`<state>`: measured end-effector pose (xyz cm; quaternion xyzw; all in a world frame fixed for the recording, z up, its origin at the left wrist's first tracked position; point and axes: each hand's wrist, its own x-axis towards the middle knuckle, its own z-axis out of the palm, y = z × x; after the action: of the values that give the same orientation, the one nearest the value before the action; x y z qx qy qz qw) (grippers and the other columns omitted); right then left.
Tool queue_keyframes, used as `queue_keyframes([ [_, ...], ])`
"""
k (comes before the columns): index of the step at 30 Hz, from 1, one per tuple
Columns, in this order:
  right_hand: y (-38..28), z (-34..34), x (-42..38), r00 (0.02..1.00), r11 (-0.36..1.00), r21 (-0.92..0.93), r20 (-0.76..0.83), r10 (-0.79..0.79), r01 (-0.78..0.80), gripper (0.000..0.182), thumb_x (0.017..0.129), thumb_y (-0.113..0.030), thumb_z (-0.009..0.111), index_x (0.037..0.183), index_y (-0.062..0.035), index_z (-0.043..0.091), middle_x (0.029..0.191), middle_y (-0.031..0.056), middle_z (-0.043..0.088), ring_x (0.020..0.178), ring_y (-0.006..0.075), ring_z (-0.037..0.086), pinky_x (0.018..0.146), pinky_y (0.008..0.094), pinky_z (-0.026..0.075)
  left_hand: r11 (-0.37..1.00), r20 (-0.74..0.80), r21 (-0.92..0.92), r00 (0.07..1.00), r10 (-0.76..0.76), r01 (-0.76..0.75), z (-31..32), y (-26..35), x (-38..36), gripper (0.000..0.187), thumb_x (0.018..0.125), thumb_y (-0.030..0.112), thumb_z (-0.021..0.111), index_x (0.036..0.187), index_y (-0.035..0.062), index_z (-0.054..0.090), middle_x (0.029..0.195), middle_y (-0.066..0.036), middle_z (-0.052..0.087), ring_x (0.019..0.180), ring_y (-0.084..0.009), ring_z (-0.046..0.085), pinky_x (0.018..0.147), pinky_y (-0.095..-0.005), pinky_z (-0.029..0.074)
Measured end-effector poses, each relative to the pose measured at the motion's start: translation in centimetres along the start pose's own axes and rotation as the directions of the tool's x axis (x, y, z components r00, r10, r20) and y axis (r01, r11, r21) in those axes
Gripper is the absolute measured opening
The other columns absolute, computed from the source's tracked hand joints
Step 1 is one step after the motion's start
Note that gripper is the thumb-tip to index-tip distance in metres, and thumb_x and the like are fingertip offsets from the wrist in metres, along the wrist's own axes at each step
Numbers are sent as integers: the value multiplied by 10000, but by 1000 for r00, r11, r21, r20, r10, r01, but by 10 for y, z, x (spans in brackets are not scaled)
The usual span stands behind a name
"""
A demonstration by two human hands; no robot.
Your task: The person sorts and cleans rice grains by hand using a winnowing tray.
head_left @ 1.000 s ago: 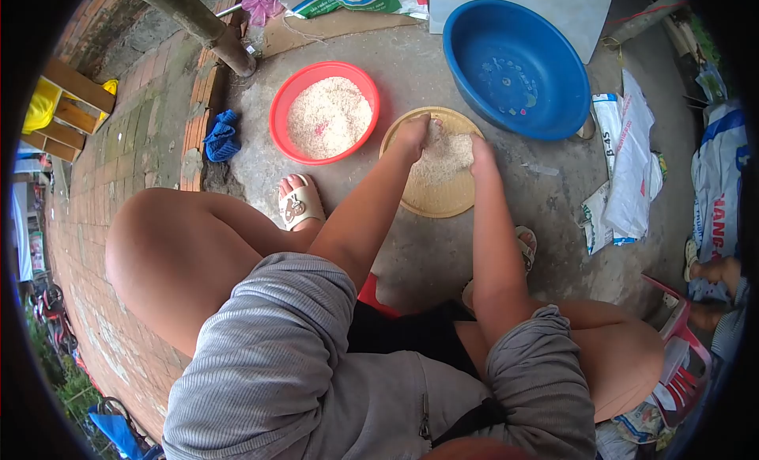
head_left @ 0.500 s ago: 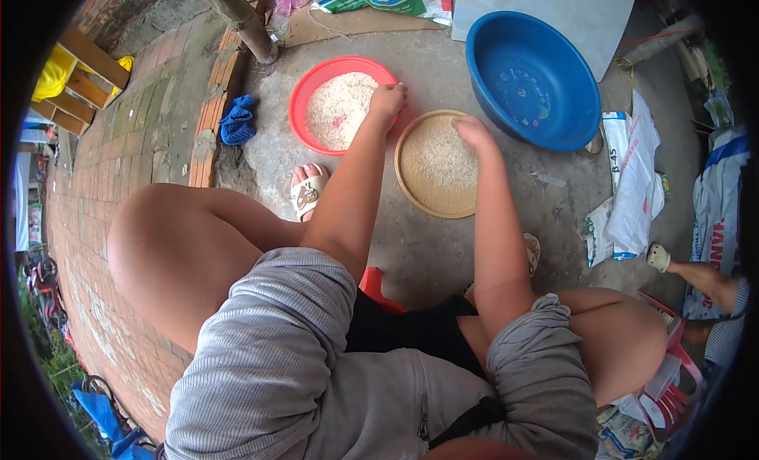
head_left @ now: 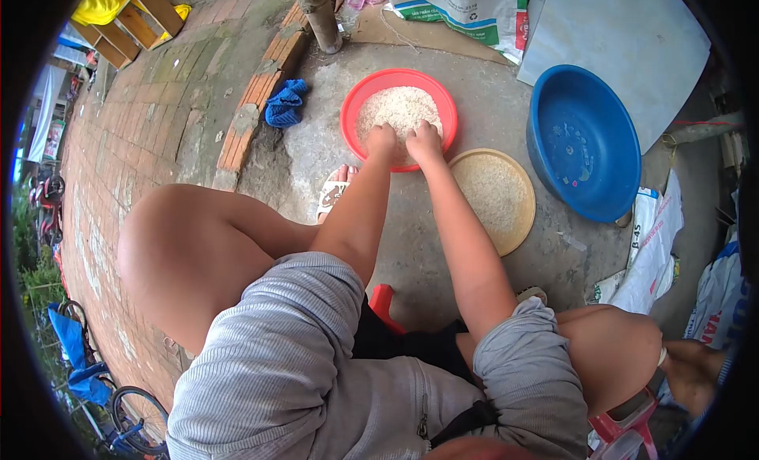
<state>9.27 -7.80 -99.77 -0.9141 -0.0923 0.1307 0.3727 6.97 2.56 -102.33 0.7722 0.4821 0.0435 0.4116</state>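
Rice-like white grain (head_left: 399,106) fills much of a red basin (head_left: 449,120) on the concrete floor. Both hands are at the near side of the grain. My left hand (head_left: 382,139) has its fingers curled down at the grain's edge. Just to its right, my right hand (head_left: 424,140) also has bent fingers touching the grain; whether either hand holds any is hidden. Beside the basin, to the lower right, lies a round tan tray (head_left: 518,237) with more grain (head_left: 492,193) spread on it, and neither hand touches it.
A large blue basin (head_left: 585,143) stands to the right. Plastic sacks (head_left: 652,242) lie beyond it, near another person's leg (head_left: 696,373). A blue cloth (head_left: 285,103) rests by the brick edging (head_left: 251,116). A wooden post (head_left: 318,21) rises at the top.
My right hand has left the tan tray and moved over to the red basin. My left hand has gone from the basin's right rim to the grain's near edge. The view has shifted.
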Motion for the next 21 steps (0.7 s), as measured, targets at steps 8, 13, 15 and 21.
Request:
queue_keyframes([
  [8,7,33,25,944,958,-11,-173,280,-287,395,866,-220,478,1140,62,522,1180,250,534,1150,386,474,967,452,371,899,235,-411,970,-57,152,50,-24,16,335,870,246,449,1006,6,639,1034,-186,636,966,-280,602,828,-399,462],
  [13,5,21,29,901,791,462,42,432,-401,395,921,-225,413,1117,90,546,1150,263,561,1029,353,570,870,400,456,300,596,-730,786,-160,614,58,-22,10,421,872,293,520,1141,-31,536,1070,-142,588,962,-246,556,838,-391,437],
  [15,11,28,32,849,443,795,161,504,-414,417,939,-263,404,1136,75,548,1145,230,573,1034,309,572,875,378,454,282,596,-720,774,-216,634,45,-5,-8,452,884,315,522,1187,-20,496,1101,-154,578,1029,-253,536,867,-402,432],
  [21,-3,15,23,895,217,943,143,423,-254,431,942,-284,434,1160,74,532,1146,165,581,1011,245,575,874,363,456,-9,456,-890,889,-23,456,34,17,-21,480,895,363,536,1234,30,468,1167,-140,557,1054,-271,544,910,-432,440],
])
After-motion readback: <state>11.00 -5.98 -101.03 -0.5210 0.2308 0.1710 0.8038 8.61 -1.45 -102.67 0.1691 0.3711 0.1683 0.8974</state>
